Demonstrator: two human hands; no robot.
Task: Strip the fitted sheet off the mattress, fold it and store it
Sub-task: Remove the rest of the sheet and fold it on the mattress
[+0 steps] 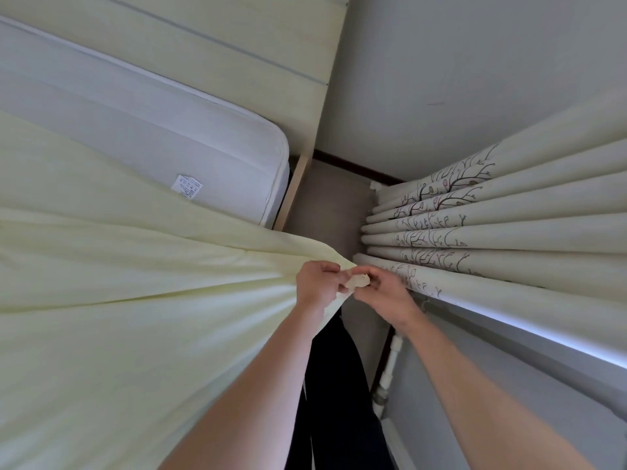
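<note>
Both forearms reach forward from the bottom edge, meeting over the gap between bed and window wall. Left hand (317, 283) has its fingers curled round a gathered corner of the fitted sheet (118, 300); right hand (385, 290) pinches the same bunched tip just beside it, so both hands are clamped on the cloth and almost touching.

Sheet: pale yellow, drawn taut in radiating folds from the corner toward the hands, spread over the near part of the bed. Far corner of the mattress (210, 157) is already bare, white, with a care label (186, 187) showing. Headboard (237, 45) behind it; curtain (492, 232) with branch print hangs just beside the right hand.

Judgement: stripping is partly done; this corner is being freed or gathered. To do it well:
- keep hold of the elastic seam itself, not loose cloth, so the corner pocket can be found again for folding;
- pull up and away from the mattress, evenly, not sideways into the curtain;
- go to the remaining corners before lifting the sheet clear.

Whether the other corners are off cannot be told.
</note>
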